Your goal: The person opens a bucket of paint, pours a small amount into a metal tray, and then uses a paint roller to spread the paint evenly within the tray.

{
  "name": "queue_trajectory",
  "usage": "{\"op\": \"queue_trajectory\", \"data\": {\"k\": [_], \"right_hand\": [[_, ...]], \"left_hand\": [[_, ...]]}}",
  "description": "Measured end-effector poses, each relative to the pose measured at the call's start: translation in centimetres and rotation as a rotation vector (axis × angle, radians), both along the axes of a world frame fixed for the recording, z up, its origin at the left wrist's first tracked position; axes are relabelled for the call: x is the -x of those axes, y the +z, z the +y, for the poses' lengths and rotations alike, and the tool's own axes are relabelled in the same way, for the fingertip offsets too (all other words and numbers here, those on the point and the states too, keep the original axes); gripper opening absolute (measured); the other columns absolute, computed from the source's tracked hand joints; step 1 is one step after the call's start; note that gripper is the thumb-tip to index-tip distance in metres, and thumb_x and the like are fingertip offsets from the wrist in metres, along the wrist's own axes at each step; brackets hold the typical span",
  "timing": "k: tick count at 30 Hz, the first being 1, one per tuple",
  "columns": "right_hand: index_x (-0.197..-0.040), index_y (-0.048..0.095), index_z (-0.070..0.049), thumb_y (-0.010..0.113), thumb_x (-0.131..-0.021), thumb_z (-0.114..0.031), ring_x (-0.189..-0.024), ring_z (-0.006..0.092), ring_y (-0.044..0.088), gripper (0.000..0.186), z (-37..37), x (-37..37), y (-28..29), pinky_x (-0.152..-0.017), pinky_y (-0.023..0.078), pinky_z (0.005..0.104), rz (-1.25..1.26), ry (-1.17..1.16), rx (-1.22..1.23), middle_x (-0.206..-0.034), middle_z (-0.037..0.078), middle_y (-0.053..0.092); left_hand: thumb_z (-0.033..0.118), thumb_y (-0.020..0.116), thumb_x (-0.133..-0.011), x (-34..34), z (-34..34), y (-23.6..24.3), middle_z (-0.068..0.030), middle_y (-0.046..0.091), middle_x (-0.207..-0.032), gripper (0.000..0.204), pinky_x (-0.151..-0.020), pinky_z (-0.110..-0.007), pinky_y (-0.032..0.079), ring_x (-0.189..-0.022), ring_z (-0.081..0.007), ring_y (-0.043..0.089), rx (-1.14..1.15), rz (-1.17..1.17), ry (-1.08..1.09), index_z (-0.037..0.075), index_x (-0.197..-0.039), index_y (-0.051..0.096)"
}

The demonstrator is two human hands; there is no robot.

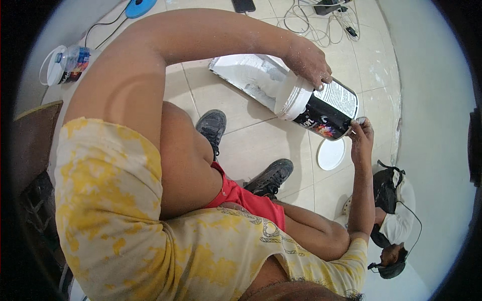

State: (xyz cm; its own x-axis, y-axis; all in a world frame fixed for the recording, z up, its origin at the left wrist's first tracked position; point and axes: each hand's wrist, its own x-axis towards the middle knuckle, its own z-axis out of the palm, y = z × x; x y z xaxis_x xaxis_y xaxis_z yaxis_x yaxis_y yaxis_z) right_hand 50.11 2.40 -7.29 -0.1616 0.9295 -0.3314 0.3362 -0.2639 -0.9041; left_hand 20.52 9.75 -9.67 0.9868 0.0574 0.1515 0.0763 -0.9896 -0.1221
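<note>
Mottled yellow-and-white cloth shirt [110, 200] is filling the foreground. Above tiled floor [241, 143], a smooth cylindrical bucket [326, 113] is lying tipped over, long axis running roughly left-right, mouth pointing left toward a flat, white-smeared board [246, 72]. Left hand [309, 62] is curling over its rim; right hand [362, 133] is pinching its base edge.

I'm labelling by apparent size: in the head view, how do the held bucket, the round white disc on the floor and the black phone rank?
1. Held bucket, though nearness to the camera may enlarge it
2. White disc
3. Phone, cut off by the top edge
</note>
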Motion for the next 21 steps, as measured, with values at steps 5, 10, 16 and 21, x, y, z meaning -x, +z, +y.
{"op": "queue_trajectory", "data": {"k": [5, 10, 16, 21], "right_hand": [[-0.082, 0.047, -0.007, 0.052, -0.087, -0.008, -0.062, 0.0066, 0.048, 0.007, 0.0, -0.7, -0.9, -0.058, 0.042, 0.0229, 0.029, -0.040, 0.002, -0.071, 0.001, 0.050], [-0.082, 0.047, -0.007, 0.052, -0.087, -0.009, -0.062, 0.0072, 0.048, 0.007, 0.0, -0.8, -1.3, -0.058, 0.043, 0.0231, 0.009, -0.036, 0.000, -0.071, 0.001, 0.050], [-0.082, 0.047, -0.007, 0.052, -0.087, -0.009, -0.064, 0.0073, 0.048, 0.007, -0.1, -0.8, -1.8, -0.059, 0.043, 0.0240, -0.004, -0.048, -0.037, -0.072, 0.000, 0.049], [-0.083, 0.047, -0.007, 0.052, -0.087, -0.009, -0.064, 0.0076, 0.048, 0.007, 0.2, -2.0, -2.9, -0.059, 0.042, 0.0239, 0.009, -0.043, -0.036, -0.073, 0.000, 0.049]], "left_hand": [[0.006, 0.053, -0.076, -0.4, 0.2, -0.3, -0.0099, 0.051, -0.102, 0.015, -0.079, -0.030, 0.052, -0.102, -0.0214, 0.054, 0.020, -0.013, 0.008, 0.007, -0.090, 0.056], [0.006, 0.054, -0.075, -0.5, 0.1, -0.5, -0.0093, 0.051, -0.103, 0.019, -0.080, -0.031, 0.052, -0.103, -0.0206, 0.054, 0.049, 0.009, 0.008, 0.008, -0.093, 0.056], [0.006, 0.053, -0.076, -0.9, 0.7, -2.0, -0.0097, 0.050, -0.101, 0.017, -0.079, -0.032, 0.051, -0.102, -0.0206, 0.053, 0.031, -0.044, -0.020, 0.008, -0.093, 0.056], [0.007, 0.052, -0.076, -1.8, 1.1, -1.9, -0.0084, 0.051, -0.097, 0.019, -0.075, -0.031, 0.052, -0.101, -0.0201, 0.053, -0.016, -0.017, -0.027, 0.008, -0.095, 0.055]]}}
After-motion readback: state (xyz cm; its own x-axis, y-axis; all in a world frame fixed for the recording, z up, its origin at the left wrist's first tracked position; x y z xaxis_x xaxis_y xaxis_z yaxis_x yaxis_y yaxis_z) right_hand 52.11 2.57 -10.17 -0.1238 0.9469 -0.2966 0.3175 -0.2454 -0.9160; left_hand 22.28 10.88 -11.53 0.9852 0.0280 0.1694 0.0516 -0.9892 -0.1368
